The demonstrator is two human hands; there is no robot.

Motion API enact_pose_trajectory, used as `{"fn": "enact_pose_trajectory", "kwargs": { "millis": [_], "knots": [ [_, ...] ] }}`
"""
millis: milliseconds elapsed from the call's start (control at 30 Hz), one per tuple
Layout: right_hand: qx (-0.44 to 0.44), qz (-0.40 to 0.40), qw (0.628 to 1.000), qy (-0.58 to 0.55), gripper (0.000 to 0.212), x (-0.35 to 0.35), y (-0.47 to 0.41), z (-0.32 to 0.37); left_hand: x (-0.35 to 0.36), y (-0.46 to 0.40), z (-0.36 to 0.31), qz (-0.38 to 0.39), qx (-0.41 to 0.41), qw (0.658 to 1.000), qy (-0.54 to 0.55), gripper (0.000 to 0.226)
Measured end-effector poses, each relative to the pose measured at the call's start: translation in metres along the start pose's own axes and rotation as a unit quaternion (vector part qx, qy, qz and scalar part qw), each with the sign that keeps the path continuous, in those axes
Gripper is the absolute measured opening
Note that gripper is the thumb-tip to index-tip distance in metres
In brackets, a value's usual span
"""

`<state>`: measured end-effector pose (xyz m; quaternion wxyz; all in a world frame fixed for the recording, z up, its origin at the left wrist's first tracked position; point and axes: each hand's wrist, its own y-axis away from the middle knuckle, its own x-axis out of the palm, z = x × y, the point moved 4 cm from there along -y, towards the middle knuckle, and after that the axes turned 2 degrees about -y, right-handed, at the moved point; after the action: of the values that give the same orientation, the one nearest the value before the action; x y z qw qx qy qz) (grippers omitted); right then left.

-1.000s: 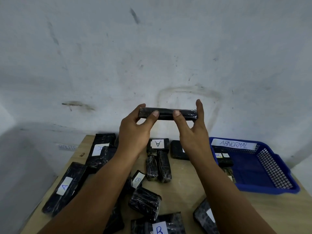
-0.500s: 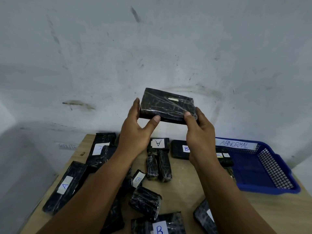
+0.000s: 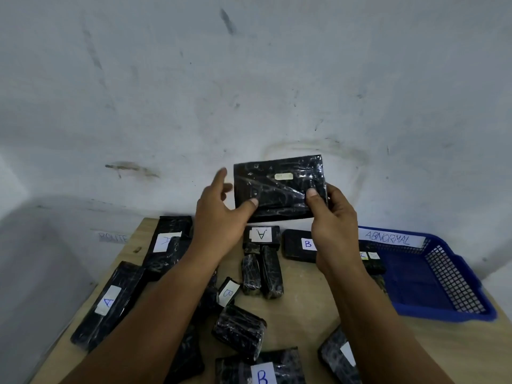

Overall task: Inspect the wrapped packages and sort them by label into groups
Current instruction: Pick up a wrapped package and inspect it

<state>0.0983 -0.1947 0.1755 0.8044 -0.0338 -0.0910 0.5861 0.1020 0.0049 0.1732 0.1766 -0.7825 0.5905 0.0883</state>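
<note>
Head view, single entry. Item held: one wrapped package [image 3: 279, 187], black under clear film, raised in front of the wall above the table [image 3: 304, 289], broad face tilted toward the person, presumably so the face can be read. It shows only a small pale sticker near the top, with no legible letter. Right hand [image 3: 333, 225]: thumb pressed on the front lower right corner, fingers curled behind, carrying the weight. Left hand [image 3: 219, 214]: thumb tip touching the lower left corner, fingers spread and largely straight beside the left edge, steadying more than gripping. On the table below: package marked A [image 3: 261, 235] and package marked B [image 3: 300, 245] side by side at the back, likely heading the two groups; two unlabelled-side packages [image 3: 261, 270] lie just in front of the A. Long package marked A [image 3: 109, 300] at the left edge. Blue basket [image 3: 448, 275], tagged ABNORMAL, at the right, apparently for rejects. Loose packages at the near edge, one marked B [image 3: 260, 370], look unsorted.
</note>
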Motion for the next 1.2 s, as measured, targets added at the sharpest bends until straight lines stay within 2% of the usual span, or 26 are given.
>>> {"fn": "enact_pose_trajectory", "kwargs": {
  "millis": [67, 167, 233, 267, 367, 433, 567, 700, 800, 900, 967, 1067, 1200],
  "knots": [
    [-0.014, 0.031, 0.999, 0.030, 0.017, 0.001, -0.001, 0.001, -0.002, -0.003, -0.001, -0.014, 0.047, 0.997, -0.055, 0.083],
    [-0.020, 0.095, 0.993, 0.073, 0.019, 0.007, 0.001, 0.004, -0.004, -0.008, -0.009, -0.024, 0.126, 0.976, -0.177, 0.063],
    [-0.023, 0.111, 0.991, 0.075, 0.024, 0.010, 0.002, 0.006, -0.003, -0.012, -0.006, -0.006, 0.130, 0.967, -0.217, 0.044],
    [-0.025, 0.108, 0.992, 0.067, 0.027, 0.010, 0.002, 0.006, -0.004, -0.014, -0.003, 0.000, 0.119, 0.975, -0.189, 0.035],
    [0.000, 0.076, 0.997, -0.009, 0.044, 0.008, 0.002, 0.004, -0.004, -0.011, 0.004, 0.008, 0.044, 0.999, -0.019, 0.012],
    [0.021, 0.052, 0.997, -0.060, 0.038, 0.008, -0.001, 0.002, -0.002, -0.006, 0.005, 0.007, 0.034, 0.999, 0.029, 0.013],
    [-0.031, 0.040, 0.997, -0.057, 0.008, 0.003, -0.005, 0.005, 0.003, -0.002, 0.008, 0.057, 0.033, 0.997, 0.051, 0.022],
    [-0.073, 0.065, 0.995, 0.018, 0.010, 0.002, -0.002, 0.011, 0.002, -0.002, -0.006, 0.068, 0.095, 0.992, 0.041, 0.043],
    [-0.067, 0.091, 0.993, 0.040, 0.014, 0.007, 0.001, 0.010, 0.002, -0.003, -0.016, 0.044, 0.116, 0.991, 0.049, 0.033],
    [-0.065, 0.113, 0.990, 0.054, 0.021, 0.011, 0.003, 0.007, 0.003, -0.006, -0.016, 0.017, 0.114, 0.992, 0.046, 0.011],
    [-0.069, 0.123, 0.987, 0.073, 0.026, 0.011, 0.002, 0.003, 0.003, -0.005, -0.015, 0.010, 0.128, 0.991, 0.035, 0.009],
    [-0.076, 0.115, 0.986, 0.093, 0.021, 0.009, 0.001, 0.003, 0.003, -0.002, -0.014, 0.015, 0.146, 0.988, 0.039, 0.010],
    [-0.096, 0.094, 0.986, 0.103, 0.020, 0.007, 0.000, 0.004, 0.003, 0.000, -0.012, 0.031, 0.085, 0.995, 0.039, 0.029]
  ]
}}
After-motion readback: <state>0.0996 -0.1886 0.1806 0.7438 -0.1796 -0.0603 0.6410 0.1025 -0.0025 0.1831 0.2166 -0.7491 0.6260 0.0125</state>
